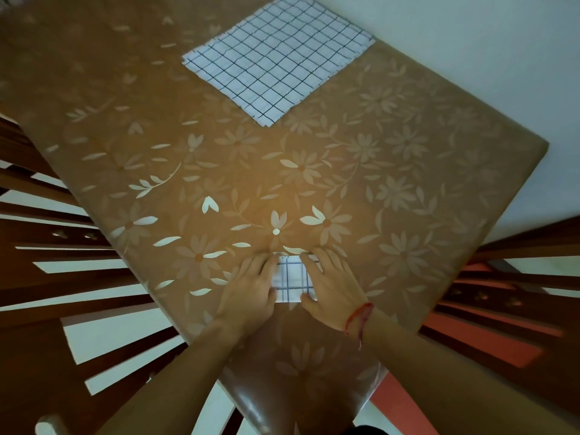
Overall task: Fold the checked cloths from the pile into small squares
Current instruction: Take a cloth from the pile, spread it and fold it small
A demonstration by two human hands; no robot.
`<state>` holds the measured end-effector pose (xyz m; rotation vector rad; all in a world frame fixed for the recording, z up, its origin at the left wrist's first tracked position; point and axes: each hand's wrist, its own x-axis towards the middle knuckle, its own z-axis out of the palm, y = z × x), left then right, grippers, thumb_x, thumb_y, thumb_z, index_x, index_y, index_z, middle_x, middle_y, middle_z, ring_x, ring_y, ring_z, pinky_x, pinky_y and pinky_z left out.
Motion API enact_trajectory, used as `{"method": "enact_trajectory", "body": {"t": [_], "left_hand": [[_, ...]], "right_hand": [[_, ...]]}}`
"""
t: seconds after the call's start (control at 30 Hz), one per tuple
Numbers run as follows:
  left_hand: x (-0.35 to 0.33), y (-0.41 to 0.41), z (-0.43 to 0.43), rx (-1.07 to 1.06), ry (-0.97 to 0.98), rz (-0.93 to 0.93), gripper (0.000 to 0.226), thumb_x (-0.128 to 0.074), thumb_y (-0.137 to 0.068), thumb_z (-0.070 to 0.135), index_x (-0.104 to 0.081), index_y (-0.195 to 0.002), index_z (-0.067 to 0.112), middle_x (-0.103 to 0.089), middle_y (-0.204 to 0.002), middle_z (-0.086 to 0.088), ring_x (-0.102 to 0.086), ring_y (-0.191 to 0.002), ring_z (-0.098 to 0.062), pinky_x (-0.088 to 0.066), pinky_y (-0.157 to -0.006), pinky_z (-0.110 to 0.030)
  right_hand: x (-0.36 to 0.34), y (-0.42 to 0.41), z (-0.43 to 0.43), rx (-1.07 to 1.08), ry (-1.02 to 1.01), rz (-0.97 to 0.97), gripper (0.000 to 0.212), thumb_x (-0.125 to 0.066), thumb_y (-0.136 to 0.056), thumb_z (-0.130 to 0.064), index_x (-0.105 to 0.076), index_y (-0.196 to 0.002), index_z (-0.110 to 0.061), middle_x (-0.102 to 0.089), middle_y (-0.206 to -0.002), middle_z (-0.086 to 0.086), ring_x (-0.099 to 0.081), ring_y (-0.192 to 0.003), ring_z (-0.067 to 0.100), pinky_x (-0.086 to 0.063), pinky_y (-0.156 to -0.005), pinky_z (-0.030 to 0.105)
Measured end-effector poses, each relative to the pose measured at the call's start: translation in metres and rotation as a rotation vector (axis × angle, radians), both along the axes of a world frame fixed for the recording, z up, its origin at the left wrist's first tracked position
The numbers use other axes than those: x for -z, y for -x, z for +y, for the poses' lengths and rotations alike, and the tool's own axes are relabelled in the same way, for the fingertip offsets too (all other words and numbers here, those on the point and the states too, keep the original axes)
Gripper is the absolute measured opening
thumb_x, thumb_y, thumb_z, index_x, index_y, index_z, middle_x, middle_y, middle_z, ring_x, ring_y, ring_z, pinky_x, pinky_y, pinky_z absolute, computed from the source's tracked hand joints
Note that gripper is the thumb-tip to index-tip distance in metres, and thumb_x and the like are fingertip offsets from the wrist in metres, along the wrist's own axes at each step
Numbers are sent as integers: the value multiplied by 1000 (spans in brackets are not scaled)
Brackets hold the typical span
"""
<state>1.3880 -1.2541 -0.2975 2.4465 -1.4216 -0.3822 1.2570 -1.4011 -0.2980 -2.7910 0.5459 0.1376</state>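
My left hand (251, 287) and right hand (332, 287) lie flat, fingers spread, pressing one small folded cloth (293, 279), gripping nothing, while the pile (276, 62) waits unfolded.

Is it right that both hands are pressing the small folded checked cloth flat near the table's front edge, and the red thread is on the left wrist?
Not quite. The head view shows the red thread on the right wrist. The rest holds.

White cloths (277, 62) carry dark checks, the tablecloth (392, 189) is brown (pale flowers), the wrist thread (359, 318) red.
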Motion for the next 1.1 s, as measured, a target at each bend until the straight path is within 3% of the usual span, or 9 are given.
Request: {"method": "enact_trajectory", "body": {"t": [0.23, 0.37, 0.43, 0.5, 0.57, 0.63, 0.73, 0.87, 1.1], "left_hand": [[-1, -10, -20, -57, -169, 94, 91, -58, -73, 14, -16, -153, 19, -37, -137, -3, -38, -124, -26, -28, -107, -38], [-4, -4, -21, -140, -103, 162, 52, -58, -78, 9, -54, -128, 22, -43, -121, -1, -40, -113, -21, -38, -103, -35], [-8, 0, -19, -188, -73, 229, 34, -59, -81, 9, -60, -113, 20, -48, -113, 0, -44, -108, -18, -43, -96, -32], [-15, 3, -15, -250, -65, 324, 17, -59, -84, 13, -53, -96, 25, -56, -96, 3, -55, -93, -18, -50, -78, -32], [-20, 4, -14, -332, -49, 414, 14, -57, -86, 13, -48, -85, 24, -57, -78, 6, -57, -74, -17, -46, -60, -28], [-25, 3, -14, -412, -3, 486, 15, -59, -87, 12, -51, -84, 25, -59, -77, 8, -58, -71, -13, -45, -55, -24], [-33, 4, -14, -529, 66, 653, 20, -64, -84, 10, -55, -88, 26, -65, -85, 10, -63, -79, -10, -49, -59, -19], [-44, 6, -21, -637, 181, 859, 24, -74, -75, 1, -64, -87, 19, -72, -84, 6, -69, -83, -12, -52, -62, -19], [-52, 23, -51, -700, 173, 1063, 15, -73, -81, 5, -66, -93, 10, -76, -85, -1, -72, -84, -17, -57, -75, -32]], "right_hand": [[-7, -17, -13, 38, -71, 61, 73, -66, -65, -35, -42, -132, -21, -47, -118, 5, -43, -108, 25, -40, -99, 37], [-6, -19, -19, 107, -120, 98, 52, -67, -64, -37, -60, -112, -19, -44, -127, 9, -39, -120, 29, -40, -101, 35], [-7, -17, -21, 156, -169, 104, 46, -67, -62, -41, -64, -104, -22, -47, -122, 5, -40, -117, 26, -42, -97, 33], [-10, -15, -23, 199, -275, 65, 41, -67, -61, -41, -67, -99, -24, -51, -114, -1, -45, -105, 18, -44, -89, 27], [-20, -12, -24, 265, -435, 15, 21, -70, -63, -31, -65, -78, -18, -58, -89, -1, -49, -80, 10, -42, -66, 20], [-29, -10, -26, 324, -538, 10, 16, -71, -68, -24, -57, -66, -16, -57, -70, -1, -49, -62, 9, -37, -53, 21], [-34, -2, -29, 442, -653, 19, 16, -77, -71, -23, -63, -76, -20, -62, -73, -6, -57, -67, 9, -42, -58, 20], [-42, 13, -34, 623, -859, -44, 7, -79, -70, -13, -74, -75, -12, -72, -73, 7, -68, -68, 22, -59, -69, 37], [-58, 58, -41, 931, -1105, -205, 16, -69, -81, 2, -70, -76, -13, -65, -65, 4, -61, -58, 14, -58, -62, 29]]}}
